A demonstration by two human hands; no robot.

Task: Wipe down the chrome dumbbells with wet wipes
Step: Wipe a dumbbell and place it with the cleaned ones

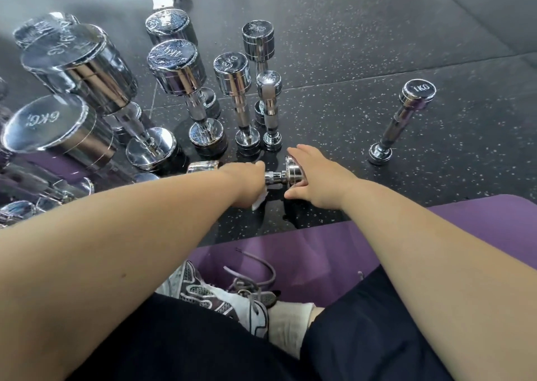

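The small chrome dumbbell lies on its side on the speckled black rubber floor, just ahead of the purple mat. The left hand is curled round its handle over a white wet wipe. The right hand clasps its right-end head, fingers above, thumb below.

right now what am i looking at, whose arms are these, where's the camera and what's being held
No machine here: these are a person's two bare arms, filmed by one camera worn on their head, looking forward and down. That is why the arms reach in from the bottom.

The left hand holds a white wipe round the handle of a small dumbbell lying on the speckled floor. The right hand grips that dumbbell's end, seemingly to steady it.

Behind stand more chrome dumbbells; a 1KG one stands apart on the right. Nearer the camera are a purple mat and a shoe.
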